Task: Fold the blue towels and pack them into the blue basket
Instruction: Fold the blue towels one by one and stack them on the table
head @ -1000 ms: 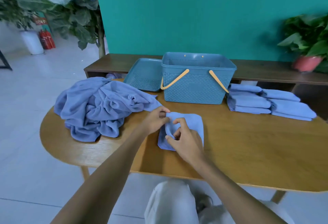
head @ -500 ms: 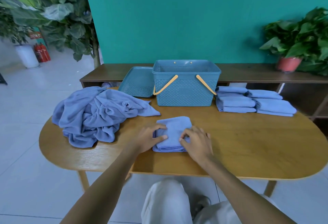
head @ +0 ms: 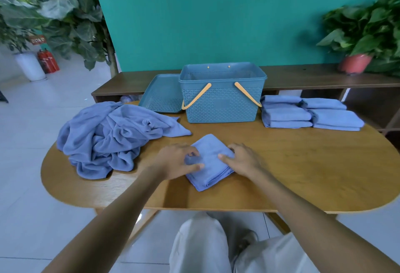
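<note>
The folded towel now sits turned askew since a moment ago. The left hand pinches its edge; the right hand presses flat, so packing looks near.

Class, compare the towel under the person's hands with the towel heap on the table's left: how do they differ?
The towel under the hands is folded flat and compact; the towel heap is crumpled and sprawling. Both hands touch the folded towel; nothing touches the heap. Both are blue cloth lying on the wooden table.
</note>
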